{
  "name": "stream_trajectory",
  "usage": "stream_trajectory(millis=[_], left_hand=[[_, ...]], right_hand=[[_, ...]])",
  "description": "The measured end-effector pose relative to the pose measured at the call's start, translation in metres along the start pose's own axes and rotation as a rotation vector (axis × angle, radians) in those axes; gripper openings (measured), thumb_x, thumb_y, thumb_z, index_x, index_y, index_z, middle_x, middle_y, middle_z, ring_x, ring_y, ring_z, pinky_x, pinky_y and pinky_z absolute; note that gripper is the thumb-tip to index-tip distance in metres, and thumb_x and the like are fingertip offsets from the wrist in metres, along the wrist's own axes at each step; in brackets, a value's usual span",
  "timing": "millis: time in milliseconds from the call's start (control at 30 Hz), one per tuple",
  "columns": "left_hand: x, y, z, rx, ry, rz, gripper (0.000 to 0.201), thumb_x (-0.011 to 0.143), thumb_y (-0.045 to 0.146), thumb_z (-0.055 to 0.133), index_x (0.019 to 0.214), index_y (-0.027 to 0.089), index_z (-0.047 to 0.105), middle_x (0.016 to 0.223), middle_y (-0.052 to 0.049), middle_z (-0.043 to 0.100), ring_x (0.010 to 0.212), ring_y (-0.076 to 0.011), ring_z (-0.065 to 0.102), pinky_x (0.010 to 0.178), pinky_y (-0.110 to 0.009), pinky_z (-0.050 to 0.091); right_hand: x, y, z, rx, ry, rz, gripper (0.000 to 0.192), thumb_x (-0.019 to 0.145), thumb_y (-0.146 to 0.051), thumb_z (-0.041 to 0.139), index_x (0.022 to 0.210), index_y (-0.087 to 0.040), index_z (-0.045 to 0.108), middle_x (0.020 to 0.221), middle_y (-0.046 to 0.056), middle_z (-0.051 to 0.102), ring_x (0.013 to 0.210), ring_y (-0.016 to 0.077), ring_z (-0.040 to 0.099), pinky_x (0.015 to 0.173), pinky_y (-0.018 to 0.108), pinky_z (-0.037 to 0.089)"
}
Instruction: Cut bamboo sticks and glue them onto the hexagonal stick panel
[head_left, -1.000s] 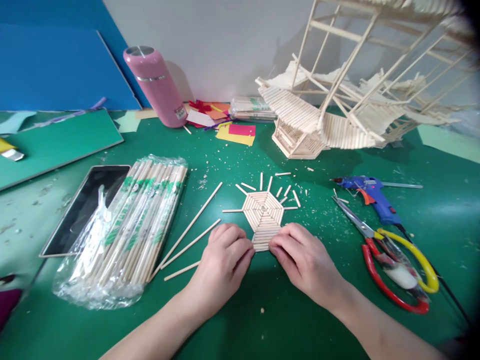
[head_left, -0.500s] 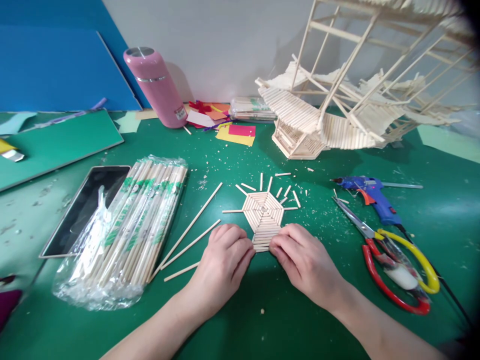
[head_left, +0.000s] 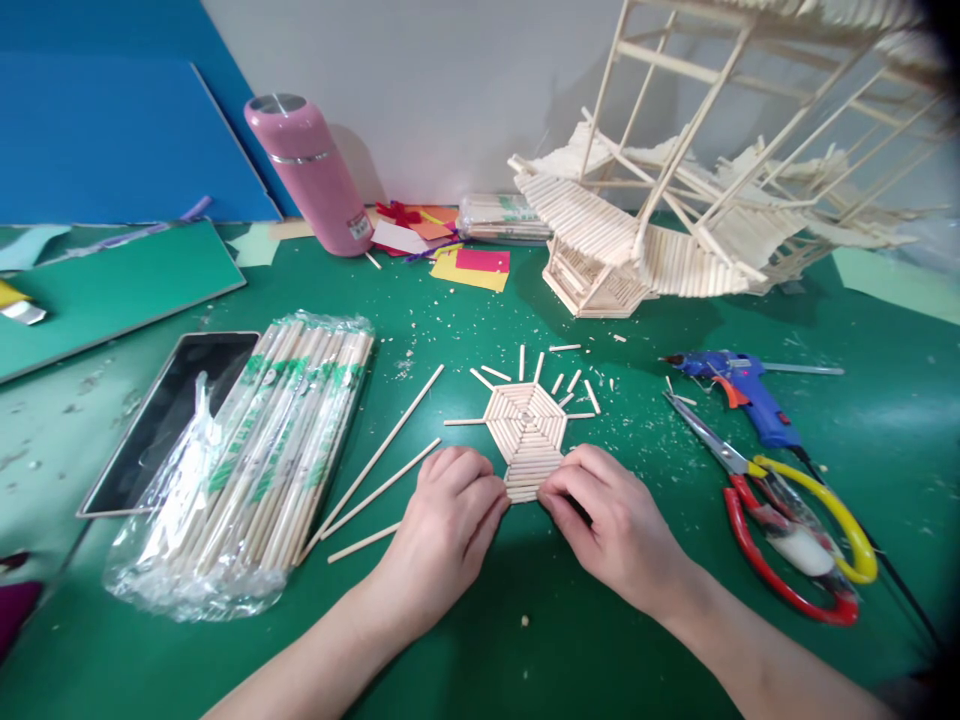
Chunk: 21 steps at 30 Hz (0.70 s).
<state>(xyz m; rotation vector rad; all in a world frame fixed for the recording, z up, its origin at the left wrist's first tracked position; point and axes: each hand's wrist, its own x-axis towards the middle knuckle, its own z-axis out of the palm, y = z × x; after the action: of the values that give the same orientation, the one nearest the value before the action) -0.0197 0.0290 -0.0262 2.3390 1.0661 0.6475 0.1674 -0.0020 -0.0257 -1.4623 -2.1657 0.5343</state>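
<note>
Far left: a dark tablet (head_left: 169, 415) lies flat on the table (head_left: 465, 650), and a bag of sticks (head_left: 262, 460) overlaps its edge, close enough for you to draw from.
Loose sticks: three long sticks (head_left: 379, 470) lie fanned just left of your left hand.
Left hand: your left hand (head_left: 450, 525) sits curled, its grip pinched against the near-left edge of the hexagon panel (head_left: 527, 425), steadying it.
Panel: it lies flat in the middle of the table, short offcuts (head_left: 574, 385) scattered round its far side.
Right hand: your right hand (head_left: 611, 520) mirrors the left, fingertips pressed on the panel's near-right edge.
Right side: scissors (head_left: 780, 520) and a blue glue gun (head_left: 739, 385) lie well apart from your hands.
</note>
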Motion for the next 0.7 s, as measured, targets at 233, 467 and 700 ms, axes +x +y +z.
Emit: stream_trajectory(millis=[233,467,700], left_hand=[[-0.003,0.0,0.001,-0.014,0.01,0.005,0.016,0.084,0.013,0.047,0.075,0.015,0.06,0.074,-0.005,0.053,0.074,-0.0173,0.047,0.069,-0.035,0.04],[-0.008,-0.001,0.002,-0.044,0.095,0.055,0.01,0.082,0.01,0.05,0.083,0.015,0.06,0.08,-0.005,0.054,0.077,-0.0166,0.049,0.07,-0.033,0.043],[-0.01,0.0,0.002,0.069,0.05,0.128,0.015,0.082,0.009,0.049,0.094,0.015,0.057,0.084,-0.006,0.056,0.082,-0.019,0.048,0.076,-0.039,0.042]], right_hand=[[-0.002,-0.001,0.001,-0.015,0.028,-0.047,0.018,0.085,-0.014,0.044,0.079,-0.017,0.06,0.075,0.004,0.053,0.073,0.0157,0.05,0.064,0.029,0.041],[-0.011,0.0,-0.001,-0.009,0.074,-0.091,0.02,0.081,-0.011,0.049,0.095,-0.016,0.063,0.081,0.006,0.058,0.075,0.0158,0.052,0.066,0.029,0.043],[-0.015,0.001,0.0,0.015,0.044,-0.125,0.024,0.081,-0.011,0.05,0.102,-0.016,0.062,0.082,0.005,0.059,0.073,0.0158,0.052,0.064,0.03,0.043]])
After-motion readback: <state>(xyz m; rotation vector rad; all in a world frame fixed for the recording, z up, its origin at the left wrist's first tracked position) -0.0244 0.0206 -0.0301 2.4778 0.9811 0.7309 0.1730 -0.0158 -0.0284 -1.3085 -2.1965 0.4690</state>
